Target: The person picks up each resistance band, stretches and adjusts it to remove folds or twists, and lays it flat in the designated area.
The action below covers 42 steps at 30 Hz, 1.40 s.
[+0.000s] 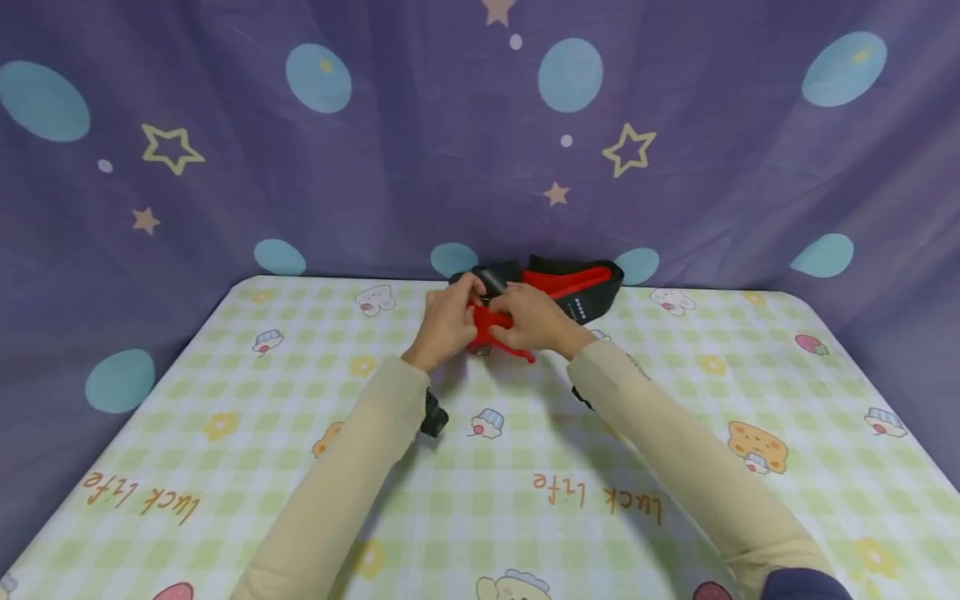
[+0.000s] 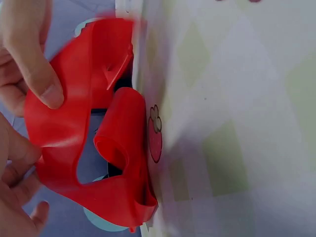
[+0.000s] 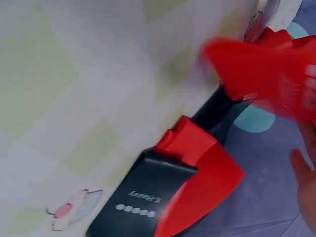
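A red elastic resistance band (image 1: 482, 327) is bunched between both hands near the back of the table. My left hand (image 1: 447, 321) pinches its edge between fingertips, and those fingers show at the lower left in the left wrist view. My right hand (image 1: 534, 315) grips the same band, its thumb lying flat across the red surface in the left wrist view. A loop of the red band (image 2: 118, 118) hangs below the hands, with a narrow end trailing toward the front. In the right wrist view the band is blurred.
Beside my right hand a wide black band (image 3: 143, 197) marked "X-Heavy" lies folded with another red strip (image 3: 207, 182). More black band (image 1: 495, 275) sits behind the hands. A checked cloth covers the table (image 1: 300, 467), and a purple curtain (image 1: 450, 167) hangs right behind it.
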Each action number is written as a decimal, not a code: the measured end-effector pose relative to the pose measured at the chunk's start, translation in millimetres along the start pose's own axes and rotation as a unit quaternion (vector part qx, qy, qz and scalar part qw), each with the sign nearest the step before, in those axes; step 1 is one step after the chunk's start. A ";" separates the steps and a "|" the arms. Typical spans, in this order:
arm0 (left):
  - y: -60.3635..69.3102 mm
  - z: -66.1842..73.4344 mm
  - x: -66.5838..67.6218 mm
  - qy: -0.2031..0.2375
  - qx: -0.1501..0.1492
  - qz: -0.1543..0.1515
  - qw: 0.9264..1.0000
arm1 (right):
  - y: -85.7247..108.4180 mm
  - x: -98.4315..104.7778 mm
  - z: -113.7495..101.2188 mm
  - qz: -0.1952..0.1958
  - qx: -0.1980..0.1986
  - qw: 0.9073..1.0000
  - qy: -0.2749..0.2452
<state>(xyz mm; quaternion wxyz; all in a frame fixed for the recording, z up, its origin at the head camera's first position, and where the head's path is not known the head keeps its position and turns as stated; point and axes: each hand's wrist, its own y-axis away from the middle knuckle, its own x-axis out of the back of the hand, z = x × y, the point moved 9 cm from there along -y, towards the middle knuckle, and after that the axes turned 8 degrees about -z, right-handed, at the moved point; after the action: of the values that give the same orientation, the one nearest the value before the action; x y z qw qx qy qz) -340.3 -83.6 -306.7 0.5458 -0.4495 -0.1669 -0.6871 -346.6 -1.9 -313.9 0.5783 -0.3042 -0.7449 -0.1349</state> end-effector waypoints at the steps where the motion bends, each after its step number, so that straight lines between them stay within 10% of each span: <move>1: 1.8 -0.9 2.9 -0.006 0.009 0.011 1.000 | 0.3 0.3 2.9 0.004 -0.014 1.000 -0.024; 11: 25.7 -21.5 12.4 0.062 0.127 0.063 0.988 | 2.3 -1.5 27.4 0.039 -0.110 0.968 -0.223; 17: 37.0 -22.3 -6.2 0.139 0.190 0.023 0.972 | 4.7 -2.7 37.7 0.063 -0.153 0.948 -0.273; 21: 37.6 -26.9 -25.8 0.275 0.234 -0.009 0.933 | 6.8 -7.3 39.1 0.067 -0.180 0.930 -0.312; 26: 37.6 -39.9 -39.9 0.464 0.269 0.036 0.843 | 7.7 -19.5 36.2 0.054 -0.224 0.899 -0.373; 30: 36.0 -47.3 -42.0 0.536 0.274 0.080 0.795 | 9.2 -32.4 33.1 0.041 -0.250 0.863 -0.437; 33: 33.7 -50.1 -41.2 0.544 0.281 0.091 0.785 | 10.7 -40.3 29.6 0.042 -0.259 0.834 -0.486; 37: 30.1 -52.3 -37.0 0.527 0.294 0.096 0.791 | 14.4 -49.5 26.3 0.049 -0.268 0.805 -0.528; 42: 24.5 -57.6 -35.6 0.528 0.308 0.104 0.785 | 20.9 -63.0 19.9 0.032 -0.278 0.785 -0.553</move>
<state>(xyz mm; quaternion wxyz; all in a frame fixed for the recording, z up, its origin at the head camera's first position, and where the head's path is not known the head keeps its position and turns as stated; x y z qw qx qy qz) -343.3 -112.3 -372.8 0.7262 0.1607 -0.0077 -0.6684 -340.2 6.7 -382.4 -0.0382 -0.4983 -0.8569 -0.1262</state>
